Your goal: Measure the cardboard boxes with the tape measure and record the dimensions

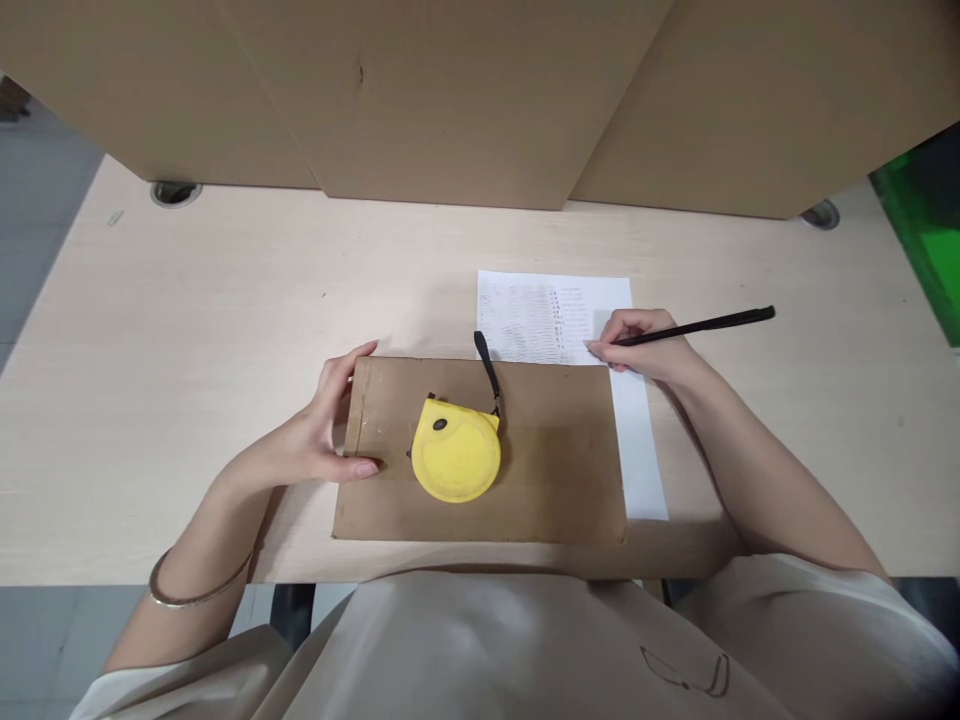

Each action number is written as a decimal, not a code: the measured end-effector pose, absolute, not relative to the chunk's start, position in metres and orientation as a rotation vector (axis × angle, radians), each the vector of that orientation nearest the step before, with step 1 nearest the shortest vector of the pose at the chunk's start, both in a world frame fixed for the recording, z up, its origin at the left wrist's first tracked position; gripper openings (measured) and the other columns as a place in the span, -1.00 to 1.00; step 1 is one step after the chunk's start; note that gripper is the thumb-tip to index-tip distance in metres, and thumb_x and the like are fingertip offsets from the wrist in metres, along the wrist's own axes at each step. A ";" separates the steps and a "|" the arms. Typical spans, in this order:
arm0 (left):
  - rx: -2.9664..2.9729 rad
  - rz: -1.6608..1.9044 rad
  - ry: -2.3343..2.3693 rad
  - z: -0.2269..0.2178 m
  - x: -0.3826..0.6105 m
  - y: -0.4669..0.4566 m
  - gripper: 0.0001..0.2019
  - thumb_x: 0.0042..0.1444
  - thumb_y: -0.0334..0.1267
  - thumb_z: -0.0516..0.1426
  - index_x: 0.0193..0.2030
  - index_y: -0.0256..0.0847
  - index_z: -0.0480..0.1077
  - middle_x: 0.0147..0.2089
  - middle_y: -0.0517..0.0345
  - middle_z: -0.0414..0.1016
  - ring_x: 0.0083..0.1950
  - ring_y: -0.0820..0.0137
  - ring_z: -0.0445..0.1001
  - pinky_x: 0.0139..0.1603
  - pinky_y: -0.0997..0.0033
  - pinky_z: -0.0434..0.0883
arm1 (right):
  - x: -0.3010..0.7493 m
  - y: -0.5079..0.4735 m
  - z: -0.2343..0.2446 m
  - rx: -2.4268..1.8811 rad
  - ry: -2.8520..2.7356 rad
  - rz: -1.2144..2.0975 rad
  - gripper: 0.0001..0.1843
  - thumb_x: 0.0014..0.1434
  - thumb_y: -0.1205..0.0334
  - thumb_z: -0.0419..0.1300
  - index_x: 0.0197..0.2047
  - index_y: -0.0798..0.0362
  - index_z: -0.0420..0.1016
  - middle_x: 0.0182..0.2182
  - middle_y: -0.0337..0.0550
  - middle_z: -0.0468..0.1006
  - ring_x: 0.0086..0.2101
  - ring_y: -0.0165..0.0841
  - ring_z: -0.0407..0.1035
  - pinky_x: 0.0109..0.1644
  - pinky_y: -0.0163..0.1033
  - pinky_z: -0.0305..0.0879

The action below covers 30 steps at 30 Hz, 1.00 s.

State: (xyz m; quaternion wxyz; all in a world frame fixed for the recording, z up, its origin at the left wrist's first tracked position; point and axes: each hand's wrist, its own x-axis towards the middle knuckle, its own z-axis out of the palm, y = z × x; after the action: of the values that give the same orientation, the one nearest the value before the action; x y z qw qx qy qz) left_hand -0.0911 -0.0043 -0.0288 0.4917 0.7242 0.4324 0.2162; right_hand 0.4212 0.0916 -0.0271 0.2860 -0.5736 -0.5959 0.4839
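Observation:
My left hand [326, 420] grips the left side of a brown cardboard piece [555, 460]; its thumb lies on top and its fingers are around the far left corner. On the cardboard rests a yellow tape measure [457, 455], its black wrist strap [487, 365] reaching past the far edge. A white sheet of paper [607, 295] with handwritten lines lies partly under the cardboard. Over the sheet's right part, my right hand [645, 340] is closed around a black pen [705, 325], which slants up to the right. The pen's tip is hidden by my fingers.
Tall cardboard panels [450, 100] stand along the back of the pale wooden table [187, 300]. Round cable holes [175, 193] sit near both back corners. The table's front edge runs just before my body. Something green [930, 230] shows beyond the right edge.

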 end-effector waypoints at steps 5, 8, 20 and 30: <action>1.815 0.491 1.061 -0.025 -0.091 -0.004 0.42 0.13 0.28 0.63 0.93 0.32 -0.11 0.69 -0.24 0.22 0.71 -0.54 0.26 0.61 -0.72 0.48 | 0.421 0.092 -0.026 -1.547 -1.607 1.287 -0.29 -0.11 -0.31 0.84 -0.58 -0.11 0.48 -0.66 -0.23 0.46 -0.62 -0.41 0.30 -0.51 -0.19 0.19; 1.840 0.490 1.054 -0.025 -0.092 -0.004 0.40 0.16 0.28 0.62 0.93 0.32 -0.12 0.70 -0.24 0.21 0.72 -0.53 0.26 0.61 -0.69 0.50 | 0.423 0.093 -0.028 -1.544 -1.614 1.283 -0.27 -0.10 -0.35 0.83 -0.56 -0.11 0.47 -0.64 -0.21 0.47 -0.61 -0.40 0.31 -0.52 -0.20 0.20; 1.826 0.517 1.055 -0.027 -0.092 -0.005 0.40 0.14 0.25 0.63 0.93 0.30 -0.08 0.70 -0.25 0.23 0.70 -0.51 0.29 0.63 -0.69 0.48 | 0.423 0.093 -0.028 -1.547 -1.607 1.292 -0.24 -0.11 -0.37 0.83 -0.57 -0.10 0.44 -0.66 -0.25 0.43 -0.62 -0.43 0.28 -0.54 -0.22 0.15; 1.782 0.532 1.038 -0.029 -0.092 -0.005 0.41 0.13 0.21 0.65 0.93 0.33 -0.08 0.66 -0.23 0.24 0.70 -0.48 0.31 0.64 -0.62 0.49 | 0.423 0.095 -0.027 -1.530 -1.629 1.305 -0.25 -0.12 -0.34 0.84 -0.57 -0.09 0.43 -0.65 -0.25 0.44 -0.62 -0.44 0.27 -0.54 -0.25 0.13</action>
State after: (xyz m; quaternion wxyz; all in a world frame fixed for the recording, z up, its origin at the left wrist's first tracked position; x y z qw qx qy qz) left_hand -0.0916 -0.0051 -0.0292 0.4846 0.7320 0.4262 0.2184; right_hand 0.4228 0.0947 -0.0272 0.2730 -0.5687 -0.6055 0.4851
